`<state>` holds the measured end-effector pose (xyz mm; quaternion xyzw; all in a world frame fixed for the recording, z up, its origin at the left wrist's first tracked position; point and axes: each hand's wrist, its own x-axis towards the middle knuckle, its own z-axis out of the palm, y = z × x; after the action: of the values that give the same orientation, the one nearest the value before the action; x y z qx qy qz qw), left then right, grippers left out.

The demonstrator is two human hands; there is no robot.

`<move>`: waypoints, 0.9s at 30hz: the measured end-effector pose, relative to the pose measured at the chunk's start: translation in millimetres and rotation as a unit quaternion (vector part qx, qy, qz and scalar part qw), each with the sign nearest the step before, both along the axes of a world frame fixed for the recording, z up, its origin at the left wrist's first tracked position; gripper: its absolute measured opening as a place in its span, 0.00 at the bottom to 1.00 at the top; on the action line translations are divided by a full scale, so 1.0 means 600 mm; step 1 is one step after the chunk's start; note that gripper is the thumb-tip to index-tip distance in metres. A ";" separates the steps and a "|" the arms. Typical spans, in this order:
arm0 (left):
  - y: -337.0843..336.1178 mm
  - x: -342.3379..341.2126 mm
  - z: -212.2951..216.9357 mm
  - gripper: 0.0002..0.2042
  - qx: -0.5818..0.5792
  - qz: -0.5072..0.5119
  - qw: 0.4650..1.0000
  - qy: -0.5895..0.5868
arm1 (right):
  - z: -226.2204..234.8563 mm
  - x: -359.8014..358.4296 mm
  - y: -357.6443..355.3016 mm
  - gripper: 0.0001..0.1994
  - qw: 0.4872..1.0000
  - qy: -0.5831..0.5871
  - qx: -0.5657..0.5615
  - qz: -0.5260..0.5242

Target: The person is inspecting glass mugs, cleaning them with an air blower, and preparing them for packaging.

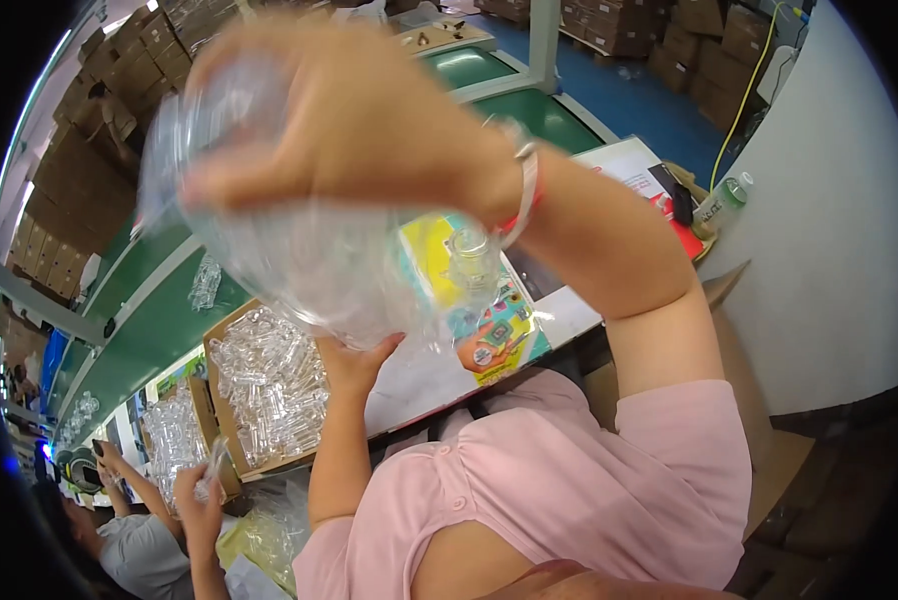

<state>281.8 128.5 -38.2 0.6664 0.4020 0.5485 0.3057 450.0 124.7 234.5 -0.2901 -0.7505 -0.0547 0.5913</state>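
My right hand (339, 115) is raised high, its fingers curled round a large clear plastic item (299, 255). Motion smears it, so I cannot tell whether it is a bag or a stiff container. Below it is my left hand (354, 362), thumb out, at the plastic's lower edge; its other fingers are hidden. A clear rounded plastic piece (472, 255) stands over a yellow and teal printed sheet (499, 335) on the white worktop (409, 395). Beside my left forearm, a cardboard box (231, 440) holds many small clear plastic tubes (274, 385).
Another batch of clear tubes (176, 435) lies further left, near a co-worker's hand (199, 500) gripping a clear piece. A green conveyor (144, 325) runs behind the worktop. At the right stand a drink bottle (724, 205) and a white wall (829, 250). Stacked cartons (694, 45) fill the back.
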 end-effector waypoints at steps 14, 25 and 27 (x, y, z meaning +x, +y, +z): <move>0.000 -0.010 0.002 0.35 -0.120 -0.042 0.992 0.024 | -0.127 0.501 -0.004 0.24 0.868 -0.074 -0.103 -0.480; -0.009 -0.020 0.029 0.42 -0.097 -0.011 0.986 0.138 | -0.363 0.634 -0.023 0.28 0.802 -0.118 -0.354 -0.467; -0.010 -0.019 0.032 0.43 -0.111 0.003 0.984 0.137 | -0.343 0.626 -0.028 0.27 0.797 -0.142 -0.346 -0.474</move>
<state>270.3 122.4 -19.2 0.6959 0.5005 0.4053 0.3176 825.7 107.8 28.8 -0.7837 -0.5638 -0.1050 0.2385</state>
